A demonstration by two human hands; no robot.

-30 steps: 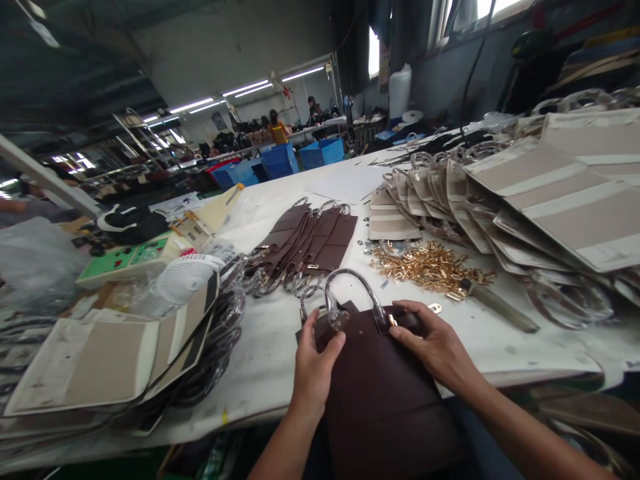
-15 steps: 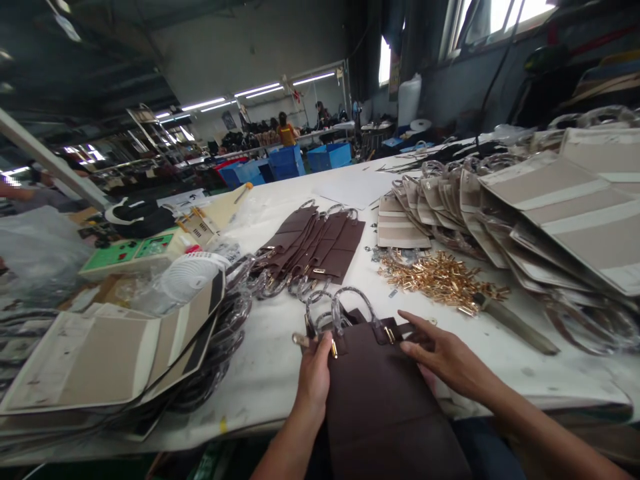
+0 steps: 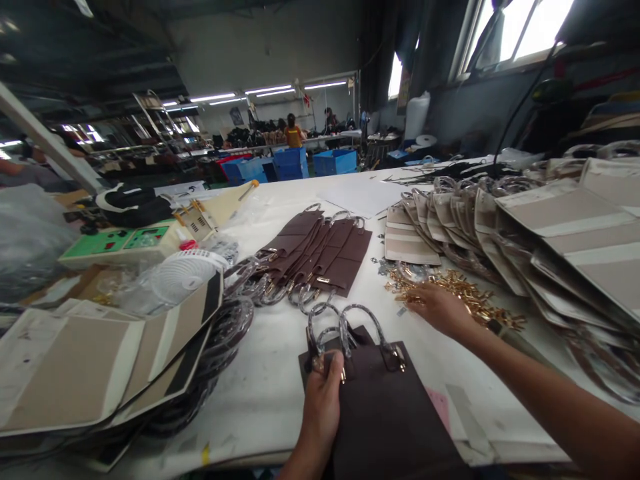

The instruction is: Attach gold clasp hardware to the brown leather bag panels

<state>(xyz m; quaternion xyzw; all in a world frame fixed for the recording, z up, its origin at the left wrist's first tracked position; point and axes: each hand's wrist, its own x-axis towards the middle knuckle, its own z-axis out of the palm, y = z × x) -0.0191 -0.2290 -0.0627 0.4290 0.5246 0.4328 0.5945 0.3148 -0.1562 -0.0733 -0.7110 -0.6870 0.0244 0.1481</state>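
A dark brown handbag (image 3: 387, 407) with plastic-wrapped handles and gold hardware lies at the table's near edge. My left hand (image 3: 323, 393) grips its top edge at the left handle base, thumb on the front. Over on the right, my right hand (image 3: 443, 308) reaches into a pile of small gold metal fittings (image 3: 470, 293). Its fingers are bent down together at the pile's left edge; whether a fitting is between them is hidden. Beyond the handbag lies a stack of brown bag pieces (image 3: 345, 250) with wrapped handles.
Beige striped bag panels (image 3: 565, 207) are heaped at right, and more beige panels (image 3: 90, 367) lie at left. A white fan (image 3: 183, 277) and a green-topped machine (image 3: 120, 243) stand at back left. A tool handle (image 3: 525, 347) lies under my right forearm. Blue bins (image 3: 335, 161) stand beyond the table.
My right hand has left the handbag's right top corner and moved away to the gold fittings. My left hand still holds the handbag. The view has shifted slightly.
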